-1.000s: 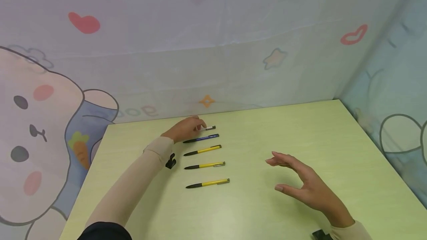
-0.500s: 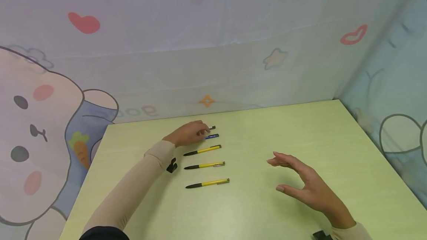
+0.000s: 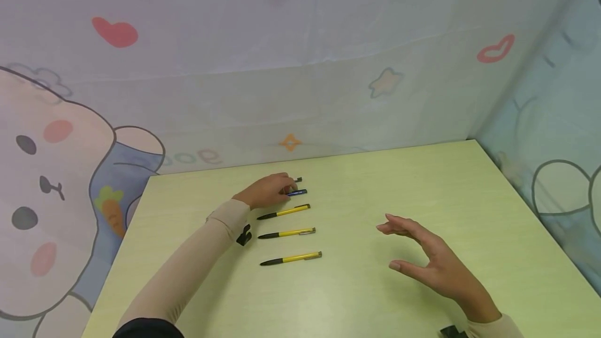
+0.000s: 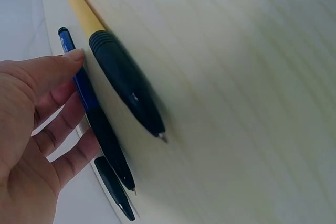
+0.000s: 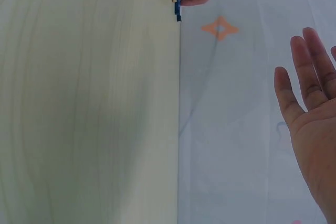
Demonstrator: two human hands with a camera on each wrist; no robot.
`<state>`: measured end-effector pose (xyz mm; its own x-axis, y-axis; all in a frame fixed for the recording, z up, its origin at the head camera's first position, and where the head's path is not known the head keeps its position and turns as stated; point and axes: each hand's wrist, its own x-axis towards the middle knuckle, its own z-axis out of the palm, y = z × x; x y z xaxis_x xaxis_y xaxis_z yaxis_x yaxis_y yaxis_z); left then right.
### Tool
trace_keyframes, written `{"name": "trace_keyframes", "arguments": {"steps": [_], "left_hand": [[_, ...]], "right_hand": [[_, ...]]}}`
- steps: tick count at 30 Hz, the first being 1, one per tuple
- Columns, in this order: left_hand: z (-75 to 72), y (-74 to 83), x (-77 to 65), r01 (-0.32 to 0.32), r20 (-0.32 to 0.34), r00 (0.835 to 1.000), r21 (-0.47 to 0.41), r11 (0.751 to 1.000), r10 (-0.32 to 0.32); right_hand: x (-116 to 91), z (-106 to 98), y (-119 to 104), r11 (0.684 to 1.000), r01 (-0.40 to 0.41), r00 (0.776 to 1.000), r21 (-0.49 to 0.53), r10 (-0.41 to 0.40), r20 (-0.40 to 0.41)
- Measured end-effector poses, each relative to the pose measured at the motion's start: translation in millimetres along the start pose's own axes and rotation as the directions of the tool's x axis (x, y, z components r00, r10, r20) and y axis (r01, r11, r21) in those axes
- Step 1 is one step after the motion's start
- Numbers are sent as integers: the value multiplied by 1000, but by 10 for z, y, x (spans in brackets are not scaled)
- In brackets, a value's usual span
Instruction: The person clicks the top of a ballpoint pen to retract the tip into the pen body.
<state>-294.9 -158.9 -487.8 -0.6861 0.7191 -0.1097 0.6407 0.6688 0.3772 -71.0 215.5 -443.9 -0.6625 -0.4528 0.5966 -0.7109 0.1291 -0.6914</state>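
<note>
My left hand (image 3: 266,192) is at the far end of a row of pens. In the left wrist view its thumb and fingers pinch the barrel of a blue pen (image 4: 87,92) with a dark grip, from either side. Just beyond, a white pen (image 3: 299,179) lies mostly hidden by the hand; its dark grip (image 4: 110,184) shows below the fingers. On the near side lies a yellow pen (image 3: 284,212) with a black grip. My right hand (image 3: 434,260) hovers over the table's right side, fingers extended, thumb apart, holding nothing.
Two more yellow pens, a middle one (image 3: 287,233) and a nearest one (image 3: 291,258), lie roughly parallel on the pale yellow-green table (image 3: 366,296). A printed cloth (image 3: 328,93) hangs behind the table's back edge, and another cloth (image 3: 563,134) hangs along the right.
My left hand has moved from the white pen slightly right and nearer, onto the blue pen, and its fingers have closed there. My right hand has barely moved.
</note>
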Motion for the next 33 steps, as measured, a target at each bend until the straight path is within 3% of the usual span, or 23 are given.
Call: {"name": "trace_keyframes", "arguments": {"steps": [17,24,33], "left_hand": [[25,29,40,7,-4,1000,19,1000,-7],[46,66,63,-4,-2,1000,45,999,4],[28,106,70,14,5,1000,-31,999,-13]], "right_hand": [[-20,2,14,1000,-2,1000,3,2,-3],[-115,2,170,999,-33,999,-21,34,6],[-38,17,132,1000,-28,999,-8,28,19]]}}
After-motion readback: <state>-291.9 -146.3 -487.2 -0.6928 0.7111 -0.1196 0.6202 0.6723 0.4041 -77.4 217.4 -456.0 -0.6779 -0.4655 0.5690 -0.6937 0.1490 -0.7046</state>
